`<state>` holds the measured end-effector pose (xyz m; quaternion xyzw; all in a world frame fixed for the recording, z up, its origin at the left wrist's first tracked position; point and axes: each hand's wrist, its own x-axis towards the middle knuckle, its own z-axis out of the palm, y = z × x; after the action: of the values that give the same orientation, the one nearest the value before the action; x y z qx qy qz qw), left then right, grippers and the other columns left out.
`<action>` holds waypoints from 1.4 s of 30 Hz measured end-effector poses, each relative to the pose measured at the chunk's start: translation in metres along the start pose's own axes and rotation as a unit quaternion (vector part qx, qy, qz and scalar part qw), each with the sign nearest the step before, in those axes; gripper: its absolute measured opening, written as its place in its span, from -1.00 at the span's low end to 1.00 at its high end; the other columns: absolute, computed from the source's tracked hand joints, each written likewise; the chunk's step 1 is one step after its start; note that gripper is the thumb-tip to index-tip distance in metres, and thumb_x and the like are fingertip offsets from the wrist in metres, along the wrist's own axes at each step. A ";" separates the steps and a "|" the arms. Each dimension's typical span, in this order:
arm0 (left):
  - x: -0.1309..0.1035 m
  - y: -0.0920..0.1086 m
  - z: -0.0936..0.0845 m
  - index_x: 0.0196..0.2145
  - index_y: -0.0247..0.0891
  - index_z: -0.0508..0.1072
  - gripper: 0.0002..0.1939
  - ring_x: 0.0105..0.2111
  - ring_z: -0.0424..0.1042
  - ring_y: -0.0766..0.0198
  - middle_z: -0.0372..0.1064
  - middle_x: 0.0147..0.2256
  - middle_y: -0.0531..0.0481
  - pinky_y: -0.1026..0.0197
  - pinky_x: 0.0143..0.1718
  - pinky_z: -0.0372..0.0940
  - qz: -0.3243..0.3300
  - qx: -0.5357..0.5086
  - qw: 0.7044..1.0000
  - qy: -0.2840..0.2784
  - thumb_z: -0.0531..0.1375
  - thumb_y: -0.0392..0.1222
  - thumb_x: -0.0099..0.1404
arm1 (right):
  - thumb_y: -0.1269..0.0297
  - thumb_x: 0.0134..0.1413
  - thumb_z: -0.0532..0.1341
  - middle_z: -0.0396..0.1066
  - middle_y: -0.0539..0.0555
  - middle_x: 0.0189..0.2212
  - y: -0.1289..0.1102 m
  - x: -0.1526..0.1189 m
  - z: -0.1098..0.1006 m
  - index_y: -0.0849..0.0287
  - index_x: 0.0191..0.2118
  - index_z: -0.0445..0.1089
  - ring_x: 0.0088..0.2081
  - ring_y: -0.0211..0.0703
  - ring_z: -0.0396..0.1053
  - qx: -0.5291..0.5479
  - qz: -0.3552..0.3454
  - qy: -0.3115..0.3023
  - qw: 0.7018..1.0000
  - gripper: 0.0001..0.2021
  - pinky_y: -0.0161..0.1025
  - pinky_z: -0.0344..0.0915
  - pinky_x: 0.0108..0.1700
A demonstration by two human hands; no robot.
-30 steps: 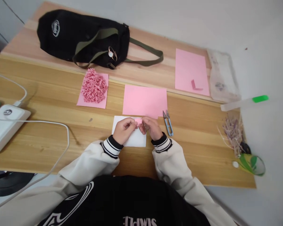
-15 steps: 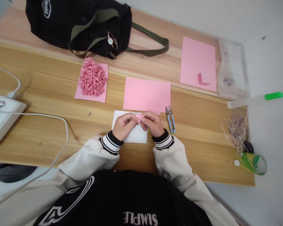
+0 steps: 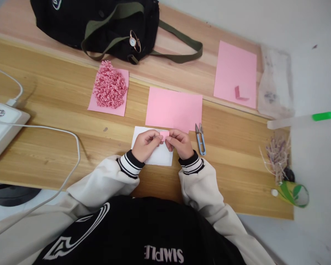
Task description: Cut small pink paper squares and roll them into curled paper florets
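Note:
Between my two hands is a small piece of pink paper point(image 3: 164, 135). My left hand point(image 3: 147, 144) pinches its left side between thumb and fingers, and my right hand point(image 3: 182, 143) pinches its right side. Both hands are just above a white sheet point(image 3: 160, 157) on the wooden table. A larger pink sheet point(image 3: 174, 108) lies just beyond them. Right of my right hand rest blue-handled thread snips point(image 3: 200, 139), blades pointing away from me. Whether the small paper is folded, I cannot tell.
A bunch of pink flower stamens point(image 3: 110, 86) sits on pink paper at left. Behind lies a black bag point(image 3: 121, 31) with a watch point(image 3: 132, 41) on it. Back right, a pink sheet point(image 3: 234, 70) bears a folded strip point(image 3: 239, 94). A white power strip point(image 3: 8, 125) stands left.
The small pink paper now shows more of its face between my fingertips. The whole view has shifted slightly; both hands keep their pinch.

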<state>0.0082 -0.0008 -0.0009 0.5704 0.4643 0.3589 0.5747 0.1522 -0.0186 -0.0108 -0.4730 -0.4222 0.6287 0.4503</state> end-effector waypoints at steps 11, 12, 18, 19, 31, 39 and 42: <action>0.000 -0.002 0.000 -0.62 -0.28 0.31 -0.76 -0.55 0.21 0.36 0.23 -0.62 0.07 0.29 -0.45 0.13 0.005 0.008 1.000 -0.002 0.11 -0.12 0.13 | 0.12 -0.12 0.22 0.18 -0.16 -0.77 -0.002 0.000 0.001 0.16 -0.55 0.15 -0.74 -0.46 0.08 -0.010 0.005 0.009 1.000 -0.73 -0.43 0.02 -0.69; 0.000 -0.002 0.000 -0.62 -0.28 0.31 -0.75 -0.55 0.21 0.36 0.23 -0.62 0.07 0.29 -0.45 0.13 0.005 0.008 1.000 -0.003 0.11 -0.12 0.13 | 0.12 -0.13 0.22 0.18 -0.16 -0.77 -0.002 0.000 0.001 0.16 -0.55 0.15 -0.74 -0.46 0.08 -0.011 0.005 0.009 1.000 -0.72 -0.43 0.02 -0.69; 0.000 -0.005 0.000 -0.60 -0.29 0.32 -0.77 -0.54 0.22 0.36 0.24 -0.61 0.07 0.28 -0.45 0.14 0.006 0.005 1.000 -0.005 0.11 -0.12 0.14 | 0.06 -0.15 0.24 0.19 -0.17 -0.77 -0.002 0.001 0.001 0.16 -0.54 0.15 -0.75 -0.46 0.08 -0.002 0.007 -0.004 1.000 -0.69 -0.42 0.02 -0.70; 0.000 -0.005 0.000 -0.59 -0.29 0.32 -0.77 -0.54 0.22 0.36 0.24 -0.61 0.07 0.28 -0.45 0.14 0.007 0.004 1.000 -0.004 0.11 -0.12 0.14 | 0.06 -0.16 0.24 0.19 -0.17 -0.77 -0.002 0.001 0.000 0.16 -0.54 0.16 -0.74 -0.46 0.08 0.001 0.007 -0.007 1.000 -0.69 -0.42 0.03 -0.70; -0.001 -0.004 0.000 -0.58 -0.28 0.30 -0.80 -0.53 0.23 0.35 0.22 -0.59 0.07 0.27 -0.43 0.15 0.003 -0.013 1.000 -0.011 0.14 -0.14 0.10 | 0.07 -0.17 0.27 0.16 -0.19 -0.78 -0.002 0.001 -0.002 0.16 -0.52 0.15 -0.75 -0.46 0.07 0.012 0.007 -0.017 1.000 -0.68 -0.43 0.01 -0.70; -0.001 -0.006 0.001 -0.58 -0.29 0.31 -0.81 -0.55 0.23 0.36 0.24 -0.60 0.07 0.27 -0.45 0.15 0.008 -0.017 1.000 -0.001 0.14 -0.16 0.10 | 0.11 -0.12 0.25 0.20 -0.16 -0.76 0.001 0.001 -0.003 0.18 -0.51 0.20 -0.74 -0.45 0.10 0.026 -0.004 -0.025 0.999 -0.73 -0.44 0.03 -0.70; -0.001 -0.005 0.001 -0.60 -0.29 0.31 -0.82 -0.56 0.23 0.37 0.25 -0.60 0.07 0.28 -0.46 0.15 0.012 -0.019 1.000 0.008 0.15 -0.18 0.09 | 0.14 -0.10 0.23 0.23 -0.15 -0.75 0.002 0.001 -0.004 0.19 -0.50 0.20 -0.74 -0.44 0.12 0.050 -0.012 -0.029 0.998 -0.75 -0.43 0.04 -0.69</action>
<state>0.0083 -0.0021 -0.0054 0.5623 0.4553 0.3787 0.5772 0.1560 -0.0177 -0.0143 -0.4264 -0.4091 0.6571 0.4681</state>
